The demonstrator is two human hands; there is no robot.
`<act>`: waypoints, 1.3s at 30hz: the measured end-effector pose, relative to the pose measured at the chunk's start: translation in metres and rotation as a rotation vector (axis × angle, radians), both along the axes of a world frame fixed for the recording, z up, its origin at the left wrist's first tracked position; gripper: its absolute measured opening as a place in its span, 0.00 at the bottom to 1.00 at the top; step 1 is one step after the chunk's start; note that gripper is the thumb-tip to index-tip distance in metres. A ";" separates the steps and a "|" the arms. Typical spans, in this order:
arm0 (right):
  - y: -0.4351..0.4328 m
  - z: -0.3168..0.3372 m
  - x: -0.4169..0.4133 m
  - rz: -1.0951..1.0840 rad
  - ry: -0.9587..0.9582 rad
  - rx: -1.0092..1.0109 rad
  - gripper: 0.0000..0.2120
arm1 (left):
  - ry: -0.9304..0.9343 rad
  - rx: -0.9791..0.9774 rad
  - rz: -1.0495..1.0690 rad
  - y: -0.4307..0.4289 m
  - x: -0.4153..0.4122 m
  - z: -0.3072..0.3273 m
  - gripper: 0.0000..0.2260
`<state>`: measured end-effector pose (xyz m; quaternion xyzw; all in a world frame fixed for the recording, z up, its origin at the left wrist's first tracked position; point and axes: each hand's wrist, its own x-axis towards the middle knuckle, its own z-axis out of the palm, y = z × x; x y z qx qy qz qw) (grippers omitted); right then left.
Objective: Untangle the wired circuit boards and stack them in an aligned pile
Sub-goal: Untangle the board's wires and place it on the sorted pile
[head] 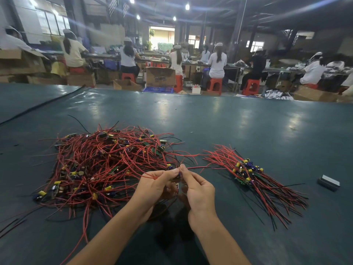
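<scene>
The person's left hand (154, 185) and right hand (198, 190) meet over the green table mat (229, 121). Both have curled fingers pinching one small circuit board (176, 175), held between the tangled heap (107, 165) on the left and the aligned pile (248, 173) on the right. Red leads run from the grip back into the heap, and one lead (200, 166) stretches right toward the pile.

The likely trouble is in those leads. If the board is pulled away while its wires are threaded through the heap, neighbouring boards may be dragged along, knots may tighten, or a solder joint may be strained. The lead reaching right could also catch the pile's wire ends and knock its boards out of line when the board is set down.

A small grey box (329, 183) lies near the table's right side, with no marking visible. The cardboard carton (160, 77) on the floor beyond carries blue print, too blurred to read
</scene>
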<state>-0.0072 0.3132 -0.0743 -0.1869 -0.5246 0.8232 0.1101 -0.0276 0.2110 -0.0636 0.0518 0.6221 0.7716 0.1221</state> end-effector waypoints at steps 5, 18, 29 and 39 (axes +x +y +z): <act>0.012 0.005 -0.005 -0.103 -0.012 0.025 0.12 | -0.011 -0.010 0.030 -0.001 -0.002 0.001 0.16; 0.051 0.023 -0.003 -0.344 0.086 -0.087 0.07 | -0.035 0.111 -0.020 0.000 0.002 0.011 0.20; 0.049 0.027 0.005 -0.221 0.099 -0.144 0.06 | -0.035 0.124 0.128 -0.016 -0.012 0.013 0.11; 0.047 0.025 0.011 -0.182 0.184 0.030 0.09 | -0.051 0.155 0.176 -0.020 -0.021 0.010 0.11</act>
